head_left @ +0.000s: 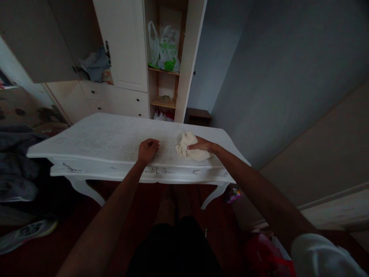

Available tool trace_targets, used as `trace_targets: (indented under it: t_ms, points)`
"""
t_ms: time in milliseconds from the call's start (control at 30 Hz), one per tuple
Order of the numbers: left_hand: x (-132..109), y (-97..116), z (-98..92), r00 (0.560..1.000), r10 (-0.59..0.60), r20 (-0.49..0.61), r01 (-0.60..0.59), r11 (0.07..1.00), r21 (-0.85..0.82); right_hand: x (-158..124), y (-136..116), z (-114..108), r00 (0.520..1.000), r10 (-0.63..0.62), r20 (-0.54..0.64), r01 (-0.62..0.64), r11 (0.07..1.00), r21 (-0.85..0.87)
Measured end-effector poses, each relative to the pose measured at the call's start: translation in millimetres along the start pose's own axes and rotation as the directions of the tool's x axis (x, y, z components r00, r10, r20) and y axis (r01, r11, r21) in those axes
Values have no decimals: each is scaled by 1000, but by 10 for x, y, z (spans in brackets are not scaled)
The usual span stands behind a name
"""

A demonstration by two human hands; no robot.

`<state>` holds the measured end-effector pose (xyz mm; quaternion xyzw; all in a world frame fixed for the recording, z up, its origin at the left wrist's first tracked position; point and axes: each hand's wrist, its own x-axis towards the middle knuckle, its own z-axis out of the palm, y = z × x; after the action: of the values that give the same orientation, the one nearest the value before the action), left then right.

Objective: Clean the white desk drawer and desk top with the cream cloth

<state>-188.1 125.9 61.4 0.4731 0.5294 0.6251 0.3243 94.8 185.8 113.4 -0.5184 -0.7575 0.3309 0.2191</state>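
Note:
A crumpled cream cloth [188, 148] lies bunched on the white table [109, 132], right of its middle. My right hand [200, 143] is wrapped over the cloth and presses it to the tabletop, thumb on the near side. Some of the fingers are hidden by the folds. To the left, near the front edge, my left hand [149, 149] rests on the table with its fingers curled in, and nothing shows in it. Greyish smudges mark the surface around and left of that hand.
Behind the table stands a white wardrobe [123, 50] with doors open and plastic bags [168, 50] on a shelf. A grey wall [273, 77] rises at right. Dark clothing [17, 165] is piled at left, above a shoe [29, 234]. A red bag [265, 254] sits low right.

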Motion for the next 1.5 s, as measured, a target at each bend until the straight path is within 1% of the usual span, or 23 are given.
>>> trace_targets:
  t_ms: [67, 100, 133, 200, 267, 333, 367, 400, 467, 500, 533, 567, 633, 733, 800, 900, 967, 1100, 1200, 1267, 1367, 1433, 1500]
  points:
    - [-6, 13, 2, 1000, -3, -1, 3, 1000, -2, -24, -75, 91, 1000, 25, 13, -24, 998, -65]
    - [-11, 22, 3, 1000, -4, -3, 4, 1000, -3, -50, -103, 121, 999, 28, -19, -30, 995, -99]
    - [-16, 32, 3, 1000, -5, -7, 5, 1000, -3, -85, -124, 145, 997, 15, -73, -24, 991, -133]
    - [-29, 52, 2, 1000, -5, -11, 5, 1000, 0, -190, -145, 190, 980, -52, -192, 10, 976, -215]
    - [-41, 66, -1, 1000, -2, -12, 2, 1000, 5, -341, -137, 253, 938, -162, -306, 63, 949, -309]
    - [-45, 68, -3, 1000, 1, -9, -1, 1000, 10, -537, -101, 346, 873, -311, -375, 154, 907, -393]
    - [-45, 65, -4, 1000, 1, -9, -1, 1000, 9, -650, -73, 407, 830, -405, -383, 220, 870, -442]
    - [-42, 61, -5, 1000, 2, -8, -2, 1000, 8, -768, -40, 477, 780, -512, -361, 303, 812, -498]
    - [-34, 50, -5, 1000, 5, -2, -5, 1000, 9, -1007, 34, 648, 657, -713, -244, 474, 643, -602]
    - [-31, 45, -5, 1000, 7, -1, -7, 1000, 11, -1116, 71, 746, 590, -787, -182, 543, 554, -631]
    - [-28, 41, -4, 1000, 11, 0, -11, 1000, 14, -1211, 108, 852, 535, -835, -130, 593, 480, -646]
    - [-28, 39, -3, 1000, 15, 0, -15, 1000, 16, -1284, 144, 963, 498, -863, -87, 624, 426, -655]
    - [-31, 40, 1, 1000, 20, -6, -20, 1000, 15, -1352, 215, 1188, 452, -891, -37, 651, 358, -670]
    - [-43, 57, 6, 1000, 19, -14, -19, 1000, 18, -1258, 320, 1484, 417, -908, -40, 619, 316, -719]
    - [-51, 74, 8, 1000, 19, -11, -18, 999, 29, -1116, 374, 1629, 443, -895, -55, 577, 331, -747]
    - [-57, 95, 9, 1000, 21, -11, -20, 998, 52, -928, 400, 1764, 524, -850, -52, 534, 376, -757]
    - [-55, 100, 9, 1000, 17, -16, -17, 998, 54, -875, 376, 1810, 568, -822, -42, 526, 401, -750]
    - [-54, 97, 7, 1000, 22, -15, -21, 999, 30, -923, 278, 1832, 662, -750, 1, 536, 473, -699]
    - [-65, 110, 1, 1000, 23, -13, -22, 999, 40, -1023, 236, 1817, 715, -699, 24, 517, 505, -691]
    - [-76, 124, -2, 1000, 15, -10, -15, 999, 41, -1109, 259, 1806, 762, -648, -4, 453, 537, -711]
    - [-78, 121, -5, 1000, 24, -4, -24, 998, 54, -1263, 382, 1788, 834, -538, -124, 277, 602, -749]
    - [-62, 91, -7, 999, 34, 0, -34, 997, 67, -1367, 498, 1760, 861, -465, -208, 163, 639, -751]
    - [-37, 48, -10, 999, 38, 1, -38, 997, 66, -1460, 611, 1708, 880, -410, -238, 113, 669, -735]
